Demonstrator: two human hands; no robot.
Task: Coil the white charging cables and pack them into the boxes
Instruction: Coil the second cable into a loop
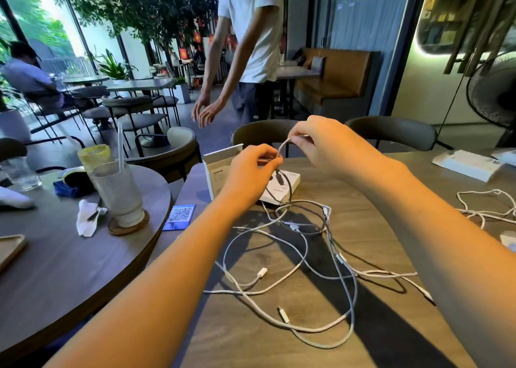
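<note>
**Both hands pinching 1 white cable above the open box**

While the tangle of white charging cables (301, 258) is lying spread across the middle of the bench (377, 348), both hands are being held up over its far edge. The left hand (251, 169) is closing its fingers (272, 161) on 1 cable (282, 147), and the right hand (318, 141) is pinching the same cable just beside it, thumb and forefinger shut on the strand. A short arc of cable is running between the 2 grips, and its dark-looking lower part is hanging down over the box.

An open white box (220, 172) is standing at the far edge of the bench, its lid raised, partly hidden behind the left hand. A second bunch of white cable (485, 208) is lying near the right edge of the bench, well apart from the main tangle. A blue QR card (180, 217) is sitting at the left edge.
</note>
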